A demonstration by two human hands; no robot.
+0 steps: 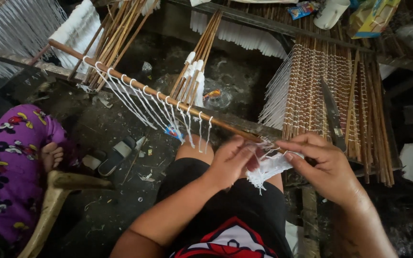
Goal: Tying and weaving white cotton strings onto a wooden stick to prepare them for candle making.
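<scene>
Two bare hands meet at the near end of a long wooden rod (168, 98) that runs diagonally from upper left down toward the lap. The left hand (230, 160) has its grip pressed together on white string (268, 167) right at the rod's end, thumb and fingers pinching the strands. The right hand (323, 165) pinches the same bundle from the other side, fingertips closed on it — the loose white ends hang below between both hands, above black shorts (225, 205). Along the rod, a row of white string loops (163, 112) is knotted at even spacing, their tails hanging down. Just right of the hands lies a woven mat of thin bamboo sticks (321, 86) bound with white thread, with a dark-bladed knife (333, 114) resting on it. Behind the rod, a bundle of loose sticks (197, 57) leans up, wrapped with white thread. At far left, another person's purple patterned sleeve (13, 162) shows beside a plastic chair arm (58, 196). A sandal (115, 155) lies on the dirty floor (120, 200).
</scene>
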